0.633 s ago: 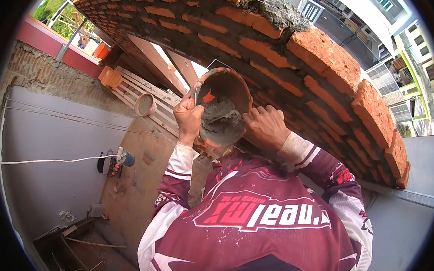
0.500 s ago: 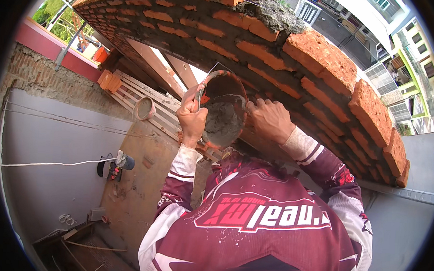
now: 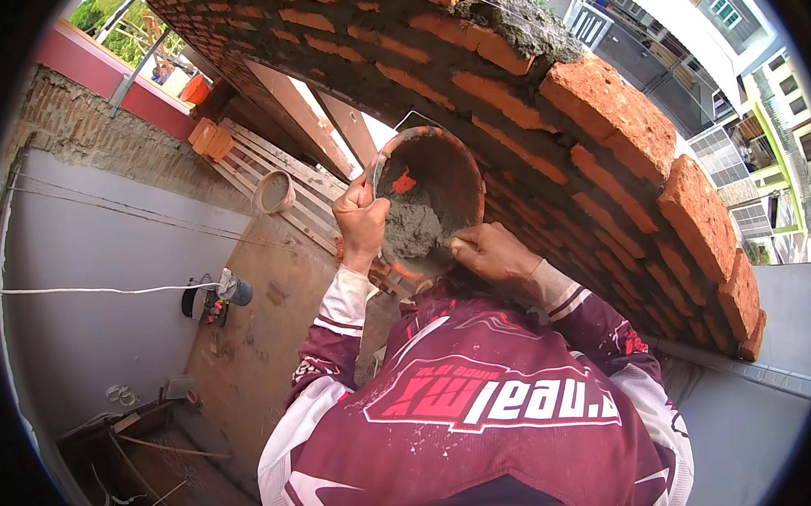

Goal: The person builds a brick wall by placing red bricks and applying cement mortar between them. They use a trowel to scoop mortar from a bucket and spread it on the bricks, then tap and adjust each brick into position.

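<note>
A round, mortar-stained bucket (image 3: 462, 169) is tilted in front of me, its mouth facing me. Wet grey mortar (image 3: 413, 230) lies in its lower part, and a bare orange patch shows on the inside. On the left side, my left hand (image 3: 362, 222) is closed round the rim, thumb on top. My right hand (image 3: 498, 252) grips the lower right rim, with its thumb at the edge and the other fingers partly hidden. A thin wire handle (image 3: 415, 116) sticks up beyond the far rim. Right beside the bucket rises a brick wall (image 3: 597, 207) with grey joints.
Fresh mortar (image 3: 529, 25) and loose-edged bricks (image 3: 611, 104) top the wall. Left of the bucket, a smaller pail (image 3: 287, 194) stands on wooden slats (image 3: 312, 215), near stacked bricks (image 3: 211, 140). Lower down are a white cable (image 3: 105, 291) and a blue container (image 3: 239, 291) by a grey wall.
The bucket's mouth has turned more toward me and the mortar has shifted inside. My right hand has moved down and slightly left along the rim. My left hand keeps its hold.
</note>
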{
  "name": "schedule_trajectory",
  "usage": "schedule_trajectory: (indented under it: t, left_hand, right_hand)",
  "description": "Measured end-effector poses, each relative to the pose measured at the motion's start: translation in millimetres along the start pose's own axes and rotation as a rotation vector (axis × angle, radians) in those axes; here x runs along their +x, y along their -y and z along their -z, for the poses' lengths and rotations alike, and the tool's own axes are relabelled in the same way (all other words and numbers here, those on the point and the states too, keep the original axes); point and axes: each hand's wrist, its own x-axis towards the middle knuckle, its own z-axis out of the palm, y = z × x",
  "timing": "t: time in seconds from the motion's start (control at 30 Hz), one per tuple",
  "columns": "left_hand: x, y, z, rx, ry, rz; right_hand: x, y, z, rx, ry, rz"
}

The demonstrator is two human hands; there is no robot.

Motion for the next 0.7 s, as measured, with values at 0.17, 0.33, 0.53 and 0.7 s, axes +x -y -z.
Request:
schedule_trajectory:
  t: [0.17,0.33,0.53,0.7]
  left_hand:
    - [-5.0,-4.6,-12.5,-0.069,-0.037,0.025]
    - [-3.5,-15.6,-23.3,0.195,0.049,-0.119]
    - [-0.7,-20.5,-34.5,0.134,0.051,-0.264]
    - [-1.4,-20.2,-35.9,-0.05,0.004,-0.071]
  right_hand:
    - [-16.6,9.8,6.9,-0.72,-0.407,0.242]
    - [-17.4,12.0,41.4,-0.729,-0.428,0.074]
    - [15.1,-0.3,35.1,-0.425,0.005,-0.157]
    - [1.0,-5.8,11.6,-0.039,0.103,-0.062]
